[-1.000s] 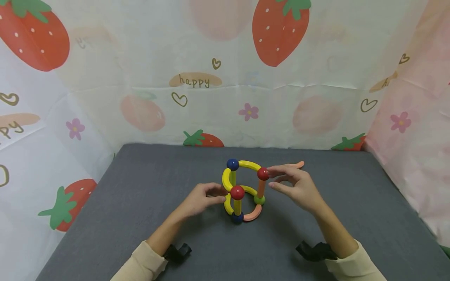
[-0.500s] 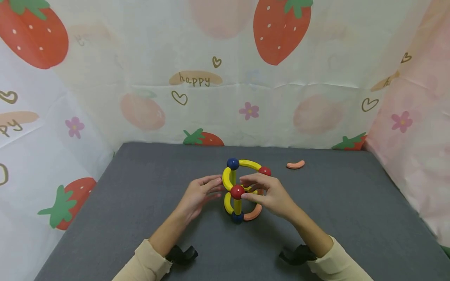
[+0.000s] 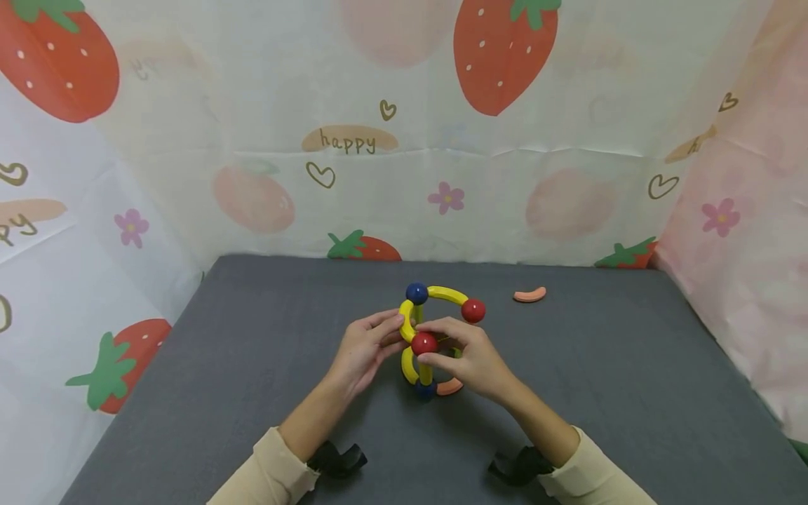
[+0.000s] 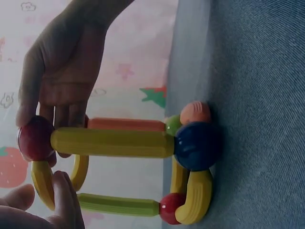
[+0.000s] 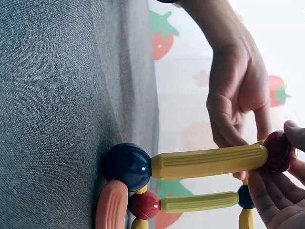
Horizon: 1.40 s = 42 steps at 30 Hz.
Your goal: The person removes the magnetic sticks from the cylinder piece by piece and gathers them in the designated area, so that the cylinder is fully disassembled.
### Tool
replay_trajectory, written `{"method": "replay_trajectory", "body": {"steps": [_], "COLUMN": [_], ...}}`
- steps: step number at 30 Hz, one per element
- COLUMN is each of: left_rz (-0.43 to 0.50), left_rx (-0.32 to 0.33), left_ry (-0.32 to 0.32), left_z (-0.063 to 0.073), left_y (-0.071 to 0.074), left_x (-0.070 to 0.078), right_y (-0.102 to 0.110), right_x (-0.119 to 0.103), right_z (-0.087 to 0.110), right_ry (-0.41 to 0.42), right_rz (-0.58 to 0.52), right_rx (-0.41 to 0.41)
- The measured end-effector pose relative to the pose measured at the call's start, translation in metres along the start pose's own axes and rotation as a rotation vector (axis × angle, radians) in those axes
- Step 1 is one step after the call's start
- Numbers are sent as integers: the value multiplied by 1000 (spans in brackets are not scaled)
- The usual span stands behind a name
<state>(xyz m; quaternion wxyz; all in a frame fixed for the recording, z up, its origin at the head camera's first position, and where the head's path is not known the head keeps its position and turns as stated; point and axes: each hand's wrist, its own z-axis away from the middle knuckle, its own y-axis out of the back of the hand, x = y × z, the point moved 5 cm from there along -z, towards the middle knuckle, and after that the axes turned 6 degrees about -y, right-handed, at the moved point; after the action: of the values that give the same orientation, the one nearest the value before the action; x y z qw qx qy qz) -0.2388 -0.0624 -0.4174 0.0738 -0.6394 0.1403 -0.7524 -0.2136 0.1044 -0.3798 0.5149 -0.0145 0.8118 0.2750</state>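
Note:
A framework of magnetic rods and balls stands upright on the table. At its near top corner is a red ball (image 3: 423, 344), which my right hand (image 3: 472, 359) pinches between thumb and fingers. Below that ball a straight yellow rod (image 4: 112, 142) runs down to a dark blue ball (image 5: 126, 167) resting on the cloth. My left hand (image 3: 361, 352) is at the top left side, its thumb and fingers on either side of a curved yellow rod (image 3: 407, 319). The right hand hides part of the frame's right side in the head view.
Beyond the hands are another dark blue ball (image 3: 416, 293), a curved yellow rod (image 3: 448, 294) and a second red ball (image 3: 473, 311) at the frame's top. One loose curved orange rod (image 3: 529, 295) lies at the back right of the grey table (image 3: 265, 315). Printed cloth surrounds the table.
My right hand has moved left from the far red ball to the near one and now pinches it. My left hand has shifted up and closed in on the curved yellow rod.

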Motion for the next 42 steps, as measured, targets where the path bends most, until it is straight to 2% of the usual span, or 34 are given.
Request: {"method": "replay_trajectory", "body": {"steps": [8,21,28,33,42], "left_rz": [1,-14,-37,-41,-131], "left_rx": [32,31,25,47,65], "left_ry": [-2,-2,-35,-45,-87], "left_z": [-1,-2,-3,-4,-5], "left_y": [-2,-3,-3,-3,-1], "left_x": [-1,0,1,1,1], "right_y": [0,1,1,0,1], "right_x": [0,2,3,3,3], "right_z": [1,1,2,2,2], "right_ry": [-21,-22,-14,-4,-8], "right_rz": [16,22,24,26,19], "right_rx": [15,27,30,32,33]}}
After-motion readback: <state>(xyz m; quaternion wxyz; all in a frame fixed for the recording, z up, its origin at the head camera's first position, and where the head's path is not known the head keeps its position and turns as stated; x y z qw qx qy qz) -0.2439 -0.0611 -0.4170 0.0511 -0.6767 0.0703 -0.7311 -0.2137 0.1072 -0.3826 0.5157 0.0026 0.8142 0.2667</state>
